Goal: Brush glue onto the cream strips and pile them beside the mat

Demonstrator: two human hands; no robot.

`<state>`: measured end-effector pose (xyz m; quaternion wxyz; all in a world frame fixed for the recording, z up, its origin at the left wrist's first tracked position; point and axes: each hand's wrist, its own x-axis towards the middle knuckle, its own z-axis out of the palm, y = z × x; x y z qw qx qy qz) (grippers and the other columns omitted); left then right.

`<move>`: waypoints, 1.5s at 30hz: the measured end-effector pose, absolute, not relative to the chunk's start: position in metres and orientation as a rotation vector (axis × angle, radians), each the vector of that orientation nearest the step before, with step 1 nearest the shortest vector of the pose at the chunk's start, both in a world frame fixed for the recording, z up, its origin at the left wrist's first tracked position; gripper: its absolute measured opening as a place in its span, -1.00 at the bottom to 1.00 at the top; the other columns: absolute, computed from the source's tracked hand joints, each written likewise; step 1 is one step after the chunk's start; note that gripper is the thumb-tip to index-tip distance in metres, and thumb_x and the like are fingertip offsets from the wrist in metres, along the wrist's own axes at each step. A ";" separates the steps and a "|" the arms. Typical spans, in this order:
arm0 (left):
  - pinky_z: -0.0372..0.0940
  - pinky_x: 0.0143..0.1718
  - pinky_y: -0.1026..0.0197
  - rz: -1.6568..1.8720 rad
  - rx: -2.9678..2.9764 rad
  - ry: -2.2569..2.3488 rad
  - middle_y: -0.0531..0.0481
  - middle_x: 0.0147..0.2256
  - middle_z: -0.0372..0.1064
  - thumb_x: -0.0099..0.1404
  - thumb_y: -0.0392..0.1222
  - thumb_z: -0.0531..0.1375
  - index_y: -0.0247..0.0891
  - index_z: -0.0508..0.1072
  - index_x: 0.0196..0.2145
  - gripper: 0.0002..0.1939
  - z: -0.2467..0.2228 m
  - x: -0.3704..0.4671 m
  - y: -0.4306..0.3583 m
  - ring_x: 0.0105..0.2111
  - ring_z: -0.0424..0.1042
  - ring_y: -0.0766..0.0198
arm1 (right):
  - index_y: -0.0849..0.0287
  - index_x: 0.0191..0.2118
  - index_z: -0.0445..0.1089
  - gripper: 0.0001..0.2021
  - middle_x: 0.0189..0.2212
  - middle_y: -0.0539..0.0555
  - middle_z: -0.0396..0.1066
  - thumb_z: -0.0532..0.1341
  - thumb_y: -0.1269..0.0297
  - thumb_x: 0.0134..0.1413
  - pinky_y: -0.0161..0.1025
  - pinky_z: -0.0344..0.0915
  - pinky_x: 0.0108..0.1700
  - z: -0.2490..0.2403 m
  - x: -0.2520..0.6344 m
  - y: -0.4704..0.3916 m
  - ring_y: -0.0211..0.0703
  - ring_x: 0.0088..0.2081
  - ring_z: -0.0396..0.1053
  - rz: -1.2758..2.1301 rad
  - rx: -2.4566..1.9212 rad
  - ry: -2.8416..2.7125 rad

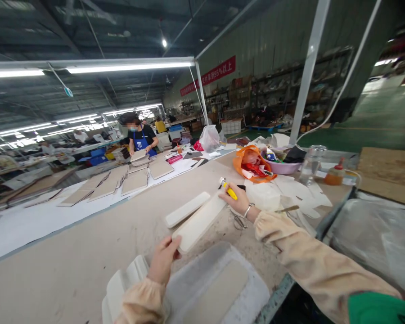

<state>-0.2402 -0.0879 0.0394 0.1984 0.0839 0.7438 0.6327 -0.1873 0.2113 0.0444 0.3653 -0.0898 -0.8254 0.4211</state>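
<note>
1. My left hand (164,257) grips the near end of a long cream panel (199,223), thumb on top, fingers closed under its edge.
2. My right hand (236,198) rests at the far end of that panel, closed around a yellow-bodied tool (228,188) with a white tip that points up and away from me.
3. The panel lies slantwise on the desk (87,252), running from my left hand up toward my right.
4. A second cream panel (187,209) lies just beside it on the left, parallel and apart from both hands.
5. Near my left wrist sits a clear plastic tray (209,288) with a beige slab in it, close under the held panel's near end.
6. Scissors (238,221) lie on the desk just below my right wrist.
7. Beyond my right hand are white paper scraps (303,193), an orange bag (251,164), a purple bowl (281,168), a glass jar (312,164) and a small orange bottle (335,174).
8. Further along the desk, flat beige boards (135,181) are spread in front of a person in a blue apron (141,139).
</note>
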 end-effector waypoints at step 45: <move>0.34 -0.11 0.03 0.733 1.296 2.991 -0.16 -0.11 0.31 0.24 -0.26 0.12 -0.16 0.40 -0.05 -0.69 -0.107 -0.092 -0.222 -0.10 0.31 0.11 | 0.19 -0.22 0.29 -0.66 -0.63 -0.08 0.20 0.03 -0.01 0.19 -0.37 0.11 -0.58 -0.052 -0.030 0.113 -0.32 -0.62 0.15 1.964 -0.528 -2.066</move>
